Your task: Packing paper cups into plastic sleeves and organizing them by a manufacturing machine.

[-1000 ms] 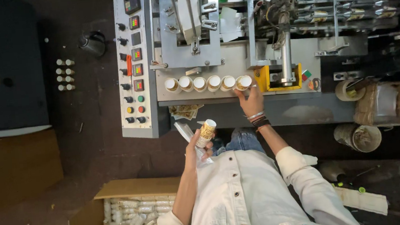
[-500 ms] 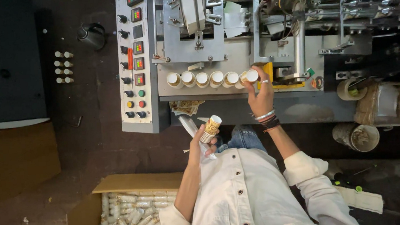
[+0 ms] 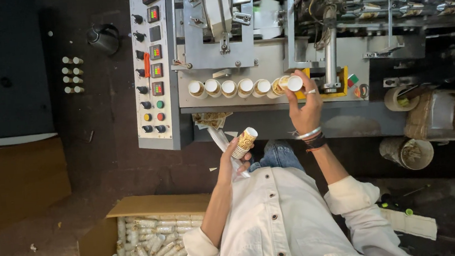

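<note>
From the head view, looking straight down, the person stands in front of a grey machine (image 3: 265, 59) with a control panel (image 3: 152, 68) of knobs and coloured buttons on its left side. The right hand (image 3: 303, 107) reaches up to the machine's ledge, where a row of small white-capped bottles (image 3: 229, 87) stands side by side. Its fingers (image 3: 297, 91) are closed around the last bottle (image 3: 293, 83) at the right end of the row, gripping it by the body just under the cap. The left hand (image 3: 234, 157) is held near the body, and its fingers are clenched around another patterned bottle (image 3: 245, 141), which is tilted with the cap pointing up and to the right.

These bottles look small, light and stiff, probably plastic, so I judge that a light pinch around the middle is enough; the smooth wall could slip a little. Below left, an open cardboard box (image 3: 135, 207) on the floor holds many similar bottles lying loose.
</note>
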